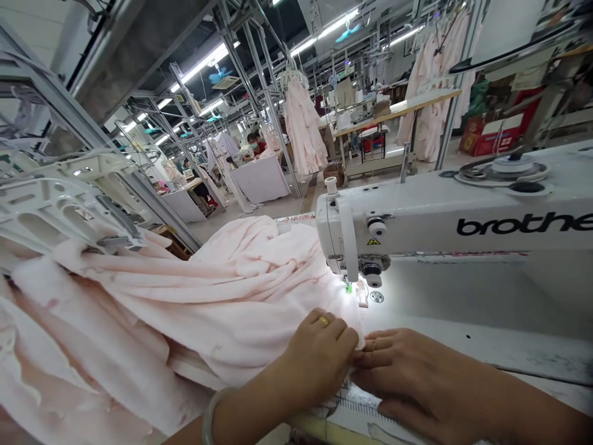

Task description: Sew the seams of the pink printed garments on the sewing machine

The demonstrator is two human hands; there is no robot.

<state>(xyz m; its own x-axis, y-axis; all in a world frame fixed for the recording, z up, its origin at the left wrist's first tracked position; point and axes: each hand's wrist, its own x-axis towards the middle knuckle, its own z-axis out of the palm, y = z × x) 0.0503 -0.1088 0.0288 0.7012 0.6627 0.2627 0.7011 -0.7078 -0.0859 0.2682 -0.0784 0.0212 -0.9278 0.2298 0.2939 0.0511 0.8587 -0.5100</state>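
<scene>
Pale pink plush fabric (pixel 241 309) spreads across the sewing table and hangs off to the left. Its right edge runs under the lit needle area of a white sewing machine (pixel 417 216). My left hand (pixel 319 358), with a ring and a bangle, is closed on the fabric just in front of the needle. Beside it, my right hand (pixel 407 377) pinches the fabric's edge, its fingers close together and touching the left hand. A green presser foot part (pixel 348 288) shows by the needle. The fingertips are partly hidden.
A white hanger clamp rack (pixel 69 210) holds pink fabric at the left. A measuring scale (pixel 356 405) lies along the table's front edge. The machine arm stands to the right. Pink garments (pixel 303 123) hang farther back, among other sewing stations and a seated person (pixel 256 143).
</scene>
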